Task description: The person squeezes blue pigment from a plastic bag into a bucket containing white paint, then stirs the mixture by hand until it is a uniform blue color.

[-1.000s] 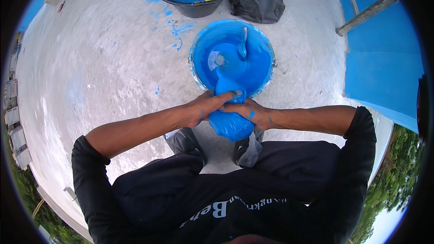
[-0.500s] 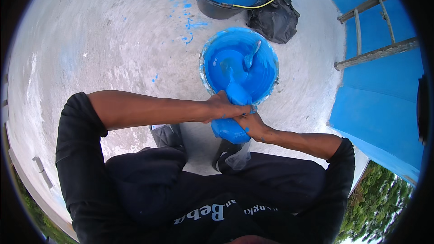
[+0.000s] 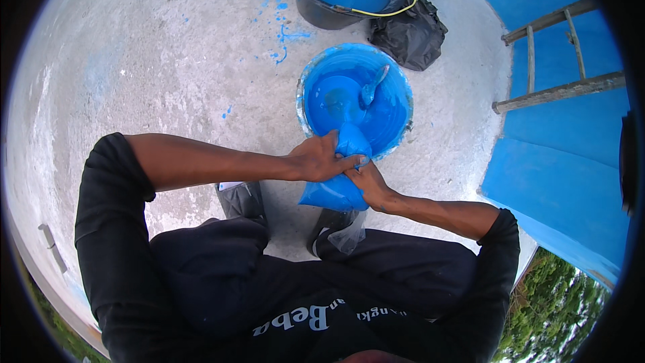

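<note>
Between my two hands is a plastic bag of blue paint [image 3: 334, 193], squeezed at its middle. My left hand [image 3: 316, 156] wraps round it from the left, the thumb lying across. From the right, my right hand [image 3: 371, 187] grips it just below. The bag's upper part bulges over the near rim of a blue-stained bucket [image 3: 304, 104], and paint appears to run from its tip into the blue paint inside. A brush-like tool coated in paint [image 3: 375, 85] leans in the bucket; its exact kind is unclear. The bag's clear loose end [image 3: 349, 234] hangs near my right knee.
Behind the bucket stands a black pail [image 3: 319, 12] of bluish liquid with a yellow handle. A crumpled black plastic bag [image 3: 410, 33] lies beside it. On the right, a wooden ladder [image 3: 561, 92] rests by a blue wall [image 3: 557, 161]. Blue splashes mark the concrete floor [image 3: 168, 87].
Both hands keep squeezing the bag and have shifted slightly. The bag's lower part now looks flatter and spreads further to the left. The view has moved a little.
</note>
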Tool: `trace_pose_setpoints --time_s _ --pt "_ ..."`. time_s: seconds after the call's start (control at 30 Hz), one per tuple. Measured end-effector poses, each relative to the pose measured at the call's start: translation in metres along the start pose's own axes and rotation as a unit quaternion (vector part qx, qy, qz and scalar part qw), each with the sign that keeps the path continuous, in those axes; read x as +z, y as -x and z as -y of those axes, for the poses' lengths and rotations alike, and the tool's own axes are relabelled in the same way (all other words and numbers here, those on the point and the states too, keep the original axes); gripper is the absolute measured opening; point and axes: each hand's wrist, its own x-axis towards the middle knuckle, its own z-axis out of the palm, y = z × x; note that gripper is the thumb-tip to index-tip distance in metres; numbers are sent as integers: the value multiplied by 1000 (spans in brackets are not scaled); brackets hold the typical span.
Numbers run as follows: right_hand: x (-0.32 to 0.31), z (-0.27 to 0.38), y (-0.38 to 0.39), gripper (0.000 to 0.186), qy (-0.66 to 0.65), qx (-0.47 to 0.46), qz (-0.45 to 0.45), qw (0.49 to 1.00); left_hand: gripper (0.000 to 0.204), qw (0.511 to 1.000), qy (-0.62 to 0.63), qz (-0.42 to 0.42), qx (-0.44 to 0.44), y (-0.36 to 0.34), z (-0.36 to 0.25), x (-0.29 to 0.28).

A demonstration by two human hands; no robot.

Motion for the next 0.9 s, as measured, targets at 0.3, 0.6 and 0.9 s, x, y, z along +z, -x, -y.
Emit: trace_pose_setpoints --time_s 0.3,0.6,0.9 --pt "1 0 -3 37 -56 20 0 998 78 995 -52 -17 79 -11 19 6" --pt "-7 -3 -11 36 17 -13 26 999 51 874 -294 -110 372 -24 59 16" --pt "-16 -19 -25 32 8 -49 34 998 48 931 -227 -65 277 -23 40 0"
